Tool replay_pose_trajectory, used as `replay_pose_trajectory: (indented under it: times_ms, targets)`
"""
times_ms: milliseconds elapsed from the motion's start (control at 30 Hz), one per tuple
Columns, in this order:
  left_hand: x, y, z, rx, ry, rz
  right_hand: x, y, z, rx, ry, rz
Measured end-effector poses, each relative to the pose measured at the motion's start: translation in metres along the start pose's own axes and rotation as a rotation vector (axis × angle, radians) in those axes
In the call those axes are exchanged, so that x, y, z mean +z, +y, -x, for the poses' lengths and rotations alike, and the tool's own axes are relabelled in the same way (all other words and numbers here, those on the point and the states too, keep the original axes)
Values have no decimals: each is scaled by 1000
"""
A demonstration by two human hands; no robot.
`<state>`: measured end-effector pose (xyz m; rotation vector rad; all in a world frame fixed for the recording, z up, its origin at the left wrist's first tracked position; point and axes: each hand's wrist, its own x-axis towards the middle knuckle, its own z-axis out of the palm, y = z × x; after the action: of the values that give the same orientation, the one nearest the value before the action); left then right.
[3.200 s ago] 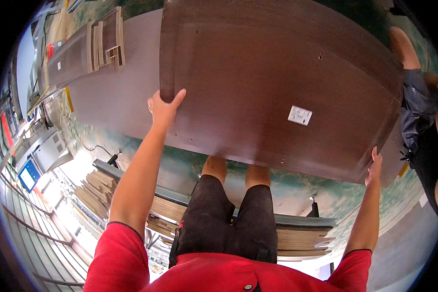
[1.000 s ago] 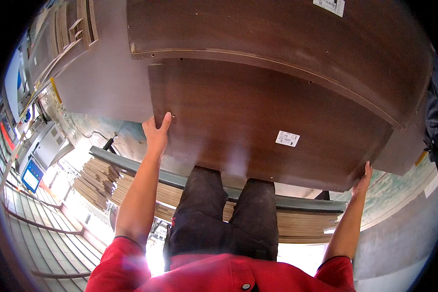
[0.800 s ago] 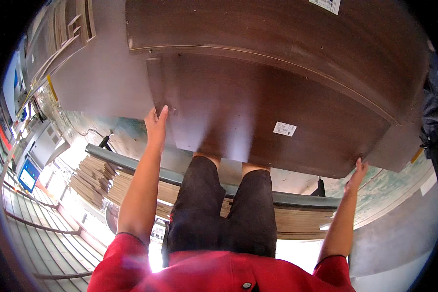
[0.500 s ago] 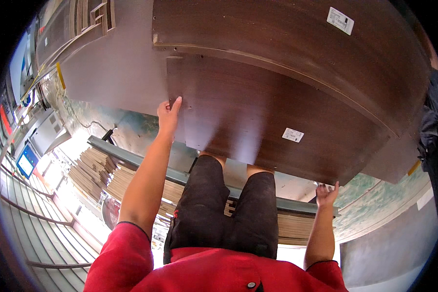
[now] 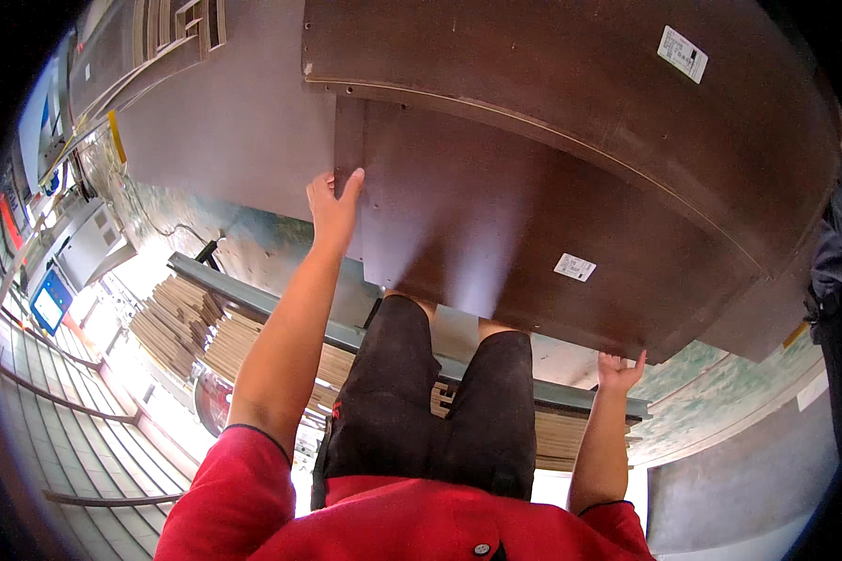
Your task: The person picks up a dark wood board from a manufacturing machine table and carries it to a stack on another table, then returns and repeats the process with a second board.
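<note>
A dark brown wood panel (image 5: 524, 210) with a white label (image 5: 575, 266) lies flat in front of me. My left hand (image 5: 335, 208) is at its left edge, thumb along the edge and fingers curled beside it. At the near right corner my right hand (image 5: 619, 371) holds the front edge, its thumb raised against the edge and fingertips partly hidden under the board. Just beyond, a second dark brown panel (image 5: 533, 56) with its own label (image 5: 683, 54) overlaps the far side of the first. Small drilled holes show near the panels' edges.
A grey-brown board surface (image 5: 225, 131) extends left, with slotted frame pieces (image 5: 182, 28) at its far end. Below me runs a grey metal rail (image 5: 262, 304) beside stacked wood strips (image 5: 173, 318). A machine screen (image 5: 50, 301) stands left. Someone in dark clothing (image 5: 833, 252) is at the far right.
Both panels appear slightly farther right in view. My left hand has shifted a little up and right with the edge; my right hand has moved slightly left, fingers closer under the edge.
</note>
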<state>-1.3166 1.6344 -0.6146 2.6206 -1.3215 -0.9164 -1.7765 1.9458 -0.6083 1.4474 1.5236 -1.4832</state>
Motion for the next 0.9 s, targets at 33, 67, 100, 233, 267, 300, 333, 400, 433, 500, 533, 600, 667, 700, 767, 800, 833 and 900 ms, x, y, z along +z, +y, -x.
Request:
replay_pose_trajectory:
  times_ms: [33, 67, 100, 233, 267, 300, 333, 400, 433, 500, 533, 600, 667, 700, 767, 800, 833, 900]
  targets:
    - [-1, -1, 0, 17, 0, -23, 2, 0, 1, 26, -35, -6]
    - [-1, -2, 2, 32, -6, -49, -1, -2, 2, 50, -63, -13]
    - [0, -3, 1, 17, -8, -44, -3, -3, 3, 75, -91, -21]
    - [4, -1, -3, -12, -6, -94, -17, -13, -11, 55, -61, -53]
    - [8, 3, -4, -6, -3, -119, -11, -12, -5, 53, -41, -82]
    - [10, -3, -9, 15, -40, -131, -7, -12, -1, 46, -22, -114]
    - [8, -19, -18, 35, -85, -140, -9, -12, -1, 68, -57, -107]
    - [6, -2, -18, 48, -199, -124, -16, -19, -6, 67, -130, -101]
    - [-5, 20, -8, 40, -258, -105, -8, -16, -2, 57, -96, -148]
    - [-11, 6, -8, 51, -184, 70, 11, -10, 9, 67, -106, -147]
    - [-16, 5, -16, 73, -230, -43, -6, -13, -10, 33, -258, -140]
    - [-22, 6, -23, 36, -282, -149, -9, -18, -16, 34, -237, -200]
    - [-20, 18, -20, -63, -311, -47, -8, -16, -12, 21, -220, -230]
    - [-19, 23, -18, -107, -321, 39, -2, -13, -8, 6, -211, -230]
    - [-18, 24, -19, -180, -388, 79, 5, -18, -8, -12, -227, -230]
    - [-24, 23, -25, -206, -446, 23, 6, -19, -7, -15, -244, -235]
    - [-27, 23, -30, -233, -502, -34, 5, -19, -8, -17, -261, -237]
    - [-30, 17, -34, -245, -497, -44, 4, -21, -11, -16, -285, -236]
